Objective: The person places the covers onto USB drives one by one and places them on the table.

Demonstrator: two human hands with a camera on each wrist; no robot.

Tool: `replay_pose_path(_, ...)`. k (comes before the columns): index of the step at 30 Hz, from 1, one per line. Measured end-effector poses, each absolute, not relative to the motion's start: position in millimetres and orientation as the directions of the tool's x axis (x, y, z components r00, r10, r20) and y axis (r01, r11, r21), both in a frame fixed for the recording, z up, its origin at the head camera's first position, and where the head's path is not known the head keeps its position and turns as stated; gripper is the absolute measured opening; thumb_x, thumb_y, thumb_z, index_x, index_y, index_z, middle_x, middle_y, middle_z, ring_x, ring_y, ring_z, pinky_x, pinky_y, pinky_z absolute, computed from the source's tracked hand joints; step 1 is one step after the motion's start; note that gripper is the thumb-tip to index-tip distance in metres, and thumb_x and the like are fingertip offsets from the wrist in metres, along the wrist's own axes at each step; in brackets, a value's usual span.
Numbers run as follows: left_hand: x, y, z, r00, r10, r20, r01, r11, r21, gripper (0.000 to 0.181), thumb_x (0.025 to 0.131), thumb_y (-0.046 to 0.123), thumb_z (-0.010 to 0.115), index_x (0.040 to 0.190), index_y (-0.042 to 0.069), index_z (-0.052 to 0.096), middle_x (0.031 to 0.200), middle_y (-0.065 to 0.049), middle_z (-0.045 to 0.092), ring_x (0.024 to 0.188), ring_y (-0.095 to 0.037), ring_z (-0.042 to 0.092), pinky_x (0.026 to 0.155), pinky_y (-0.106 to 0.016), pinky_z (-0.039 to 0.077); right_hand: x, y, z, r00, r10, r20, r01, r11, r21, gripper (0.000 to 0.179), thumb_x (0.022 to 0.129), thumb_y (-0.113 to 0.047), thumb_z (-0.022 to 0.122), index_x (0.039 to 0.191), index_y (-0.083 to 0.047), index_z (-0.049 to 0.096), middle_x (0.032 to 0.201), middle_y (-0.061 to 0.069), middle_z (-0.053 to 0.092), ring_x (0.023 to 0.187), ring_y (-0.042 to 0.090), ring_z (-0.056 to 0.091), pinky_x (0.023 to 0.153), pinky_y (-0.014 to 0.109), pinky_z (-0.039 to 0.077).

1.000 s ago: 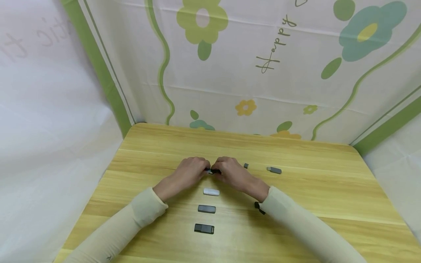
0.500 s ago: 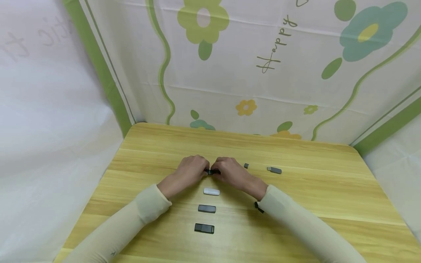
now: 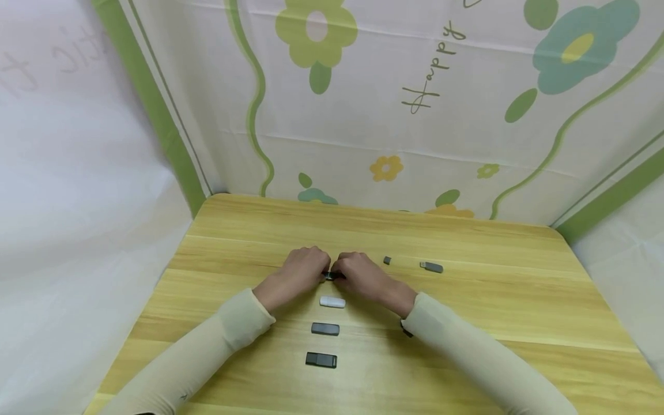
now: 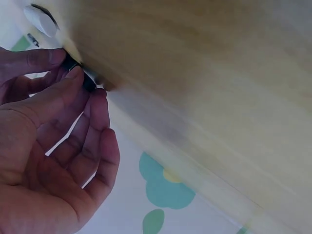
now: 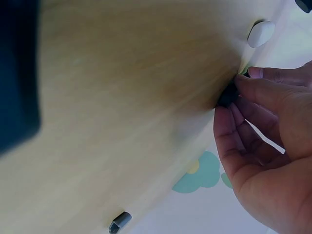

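Note:
Both hands meet over the table, holding one small black USB stick (image 3: 332,276) between them. My left hand (image 3: 306,266) pinches its left end, and my right hand (image 3: 360,274) pinches the right end. In the left wrist view, the thumb and forefinger of the left hand (image 4: 63,141) press on the dark body (image 4: 88,83), the fingers of the other hand close beside it. The right wrist view has the right hand (image 5: 263,126) gripping a black end (image 5: 228,95) close over the wood. The fingers cover much of the stick.
Nearer the person, a white USB stick (image 3: 332,302), a grey one (image 3: 325,329) and a black one (image 3: 321,360) lie in a column. To the right are a small grey cap (image 3: 387,260) and an uncapped grey stick (image 3: 432,267). A black piece (image 3: 407,331) is partly hidden by the right sleeve.
Both hands have shifted slightly toward the person, still gripping the black USB stick, which has turned a little. The right sleeve now covers more of the black piece.

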State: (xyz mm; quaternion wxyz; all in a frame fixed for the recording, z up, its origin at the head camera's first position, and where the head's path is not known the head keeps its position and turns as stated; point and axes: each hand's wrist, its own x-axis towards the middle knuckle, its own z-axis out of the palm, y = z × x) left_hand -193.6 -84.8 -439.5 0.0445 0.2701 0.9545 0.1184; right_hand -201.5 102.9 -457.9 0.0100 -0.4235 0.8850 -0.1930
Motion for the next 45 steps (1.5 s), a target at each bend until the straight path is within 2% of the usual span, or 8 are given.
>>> replay_pose_path(7,-192.0,-85.2,-438.4,-0.854,0.519,-0.026,0.499,0.833,0.24,0.04,0.092,0.002,0.079,0.065,0.014,0.053,0.062,0.002,0.051,0.058,-0.014,0.041,0.051,-0.031,0.036,-200.7,101.9,-455.7,-0.648,-0.753,0.114,-0.737,0.582,-0.343,0.005,0.095,-0.003,0.078,0.092,-0.006,0.078,0.088,0.006,0.07,0.075,0.011,0.06,0.065,0.024,0.048)
replay_pose_path(13,-191.2,-87.7,-438.6,-0.855,0.517,-0.034,0.492,0.831,0.259,0.037,0.091,0.002,0.08,0.067,0.013,0.054,0.064,0.002,0.053,0.059,-0.015,0.042,0.052,-0.03,0.036,-200.5,100.9,-453.0,-0.648,-0.756,0.095,-0.737,0.59,-0.329,0.004,0.096,-0.005,0.077,0.093,-0.005,0.079,0.09,0.007,0.071,0.079,0.013,0.063,0.068,0.027,0.053)
replay_pose_path(20,-193.7,-89.4,-436.9,-0.868,0.491,-0.072,0.459,0.849,0.261,0.029,0.09,0.011,0.084,0.072,0.014,0.061,0.07,0.002,0.058,0.063,-0.016,0.05,0.055,-0.034,0.043,-201.3,103.8,-450.7,-0.64,-0.762,0.099,-0.748,0.588,-0.307,0.005,0.096,-0.007,0.078,0.093,-0.004,0.079,0.089,0.007,0.072,0.079,0.014,0.065,0.069,0.029,0.055)
replay_pose_path(26,-193.7,-88.2,-434.5,-0.865,0.494,-0.084,0.46,0.849,0.259,0.027,0.093,0.018,0.083,0.076,0.013,0.063,0.072,0.001,0.06,0.065,-0.017,0.051,0.056,-0.034,0.043,-201.2,107.5,-449.6,-0.658,-0.747,0.092,-0.73,0.604,-0.32,0.004,0.094,-0.006,0.08,0.094,-0.003,0.078,0.087,0.007,0.071,0.076,0.012,0.061,0.068,0.028,0.054)
replay_pose_path(30,-194.0,-86.2,-433.7,-0.86,0.507,-0.056,0.48,0.841,0.248,0.011,0.095,0.016,0.081,0.095,0.009,0.073,0.09,-0.005,0.071,0.08,-0.022,0.066,0.065,-0.038,0.055,-200.4,114.2,-447.3,-0.67,-0.736,0.097,-0.723,0.617,-0.311,0.007,0.094,-0.006,0.08,0.1,-0.003,0.08,0.09,0.007,0.073,0.08,0.015,0.067,0.071,0.029,0.058)
replay_pose_path(34,-196.7,-82.2,-430.5,-0.854,0.519,-0.028,0.503,0.838,0.214,0.027,0.096,0.017,0.08,0.12,0.005,0.073,0.113,-0.011,0.074,0.101,-0.028,0.071,0.076,-0.043,0.061,-199.7,124.4,-444.2,-0.689,-0.717,0.11,-0.712,0.638,-0.294,0.014,0.094,-0.006,0.079,0.107,0.0,0.08,0.098,0.011,0.076,0.09,0.023,0.074,0.077,0.035,0.062)
replay_pose_path(45,-209.6,-57.7,-421.7,-0.813,0.581,-0.04,0.566,0.805,0.18,0.04,0.097,0.024,0.08,0.129,0.005,0.069,0.119,-0.01,0.073,0.103,-0.025,0.072,0.079,-0.037,0.061,-208.2,162.5,-434.8,-0.747,-0.66,0.078,-0.654,0.71,-0.26,0.026,0.09,-0.005,0.083,0.114,0.003,0.078,0.111,0.015,0.077,0.101,0.031,0.075,0.086,0.043,0.062)
